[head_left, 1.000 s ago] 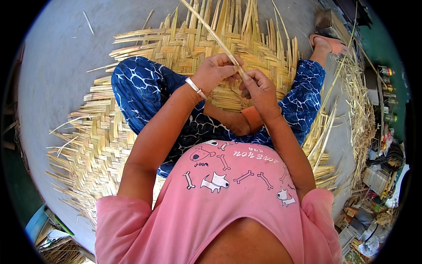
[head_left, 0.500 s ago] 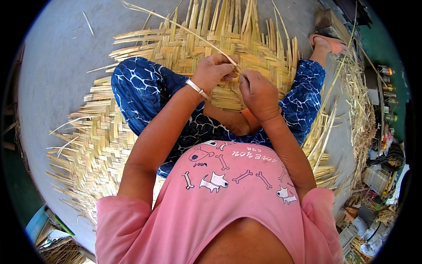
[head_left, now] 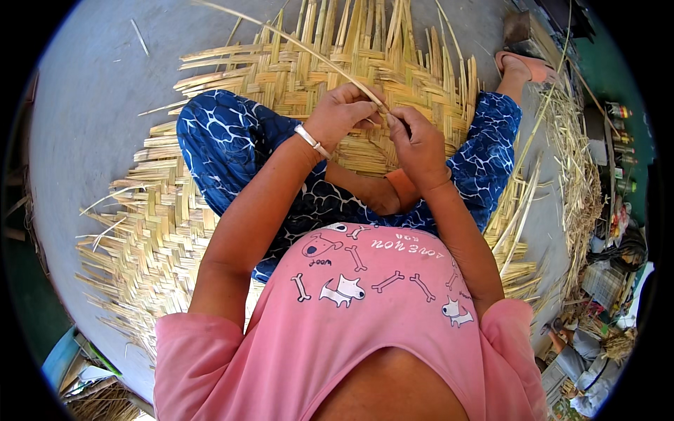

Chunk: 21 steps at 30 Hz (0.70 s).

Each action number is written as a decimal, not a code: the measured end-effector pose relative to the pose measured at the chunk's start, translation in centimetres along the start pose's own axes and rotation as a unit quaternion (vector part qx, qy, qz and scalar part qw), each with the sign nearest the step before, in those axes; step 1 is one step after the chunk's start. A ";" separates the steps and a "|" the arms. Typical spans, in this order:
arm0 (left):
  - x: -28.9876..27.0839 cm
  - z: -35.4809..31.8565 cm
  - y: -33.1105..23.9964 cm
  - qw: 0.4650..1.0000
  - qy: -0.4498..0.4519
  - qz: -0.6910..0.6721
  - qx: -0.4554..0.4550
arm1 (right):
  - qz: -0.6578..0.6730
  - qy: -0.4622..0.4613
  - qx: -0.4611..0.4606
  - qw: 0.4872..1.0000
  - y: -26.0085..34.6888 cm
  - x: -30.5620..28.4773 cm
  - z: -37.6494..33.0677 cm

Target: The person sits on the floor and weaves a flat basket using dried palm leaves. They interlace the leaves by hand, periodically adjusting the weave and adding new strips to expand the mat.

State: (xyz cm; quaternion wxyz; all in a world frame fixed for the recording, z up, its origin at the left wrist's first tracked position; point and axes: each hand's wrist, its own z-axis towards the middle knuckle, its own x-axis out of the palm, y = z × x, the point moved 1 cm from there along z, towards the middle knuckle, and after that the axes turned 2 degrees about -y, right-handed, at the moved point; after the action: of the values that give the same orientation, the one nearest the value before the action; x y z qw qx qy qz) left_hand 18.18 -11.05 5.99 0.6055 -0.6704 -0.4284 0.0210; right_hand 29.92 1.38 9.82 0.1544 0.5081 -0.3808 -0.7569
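Observation:
A long pale strip of split stem [head_left: 309, 49], reed or cane by its look, slants from the top left down to my hands. My left hand [head_left: 344, 116] pinches it near its lower end between thumb and fingers. Just to the right, my right hand [head_left: 419, 144] is closed on the strip's tip, its thumb pressed against the fingers. Both hands are raised over a woven mat [head_left: 288, 88] of the same kind of strips, on which I sit with one leg bent in. Loose strip ends stick out along the mat's far and left edges.
Grey floor [head_left: 91, 140] surrounds the mat. A heap of loose straw [head_left: 572, 182] lies along the right, with bottles [head_left: 621, 151] and mixed clutter beyond it. A wooden block [head_left: 523, 34] stands by my right foot [head_left: 516, 69]. A bundle of thin sticks [head_left: 105, 403] lies at lower left.
My right hand has shifted slightly right and turned, so its thumb now points up along the strip's end. The strip has tilted a little; my left hand keeps its pinch.

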 end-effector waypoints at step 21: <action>0.1 0.1 0.6 0.994 -0.103 -0.021 0.017 | 0.175 0.039 0.154 0.972 -0.2 1.1 0.5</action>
State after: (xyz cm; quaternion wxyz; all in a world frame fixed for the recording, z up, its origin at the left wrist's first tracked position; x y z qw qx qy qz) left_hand 18.52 -10.84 5.49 0.5696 -0.6456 -0.5016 0.0845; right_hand 29.08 1.05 9.07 0.2193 0.4806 -0.5697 -0.6296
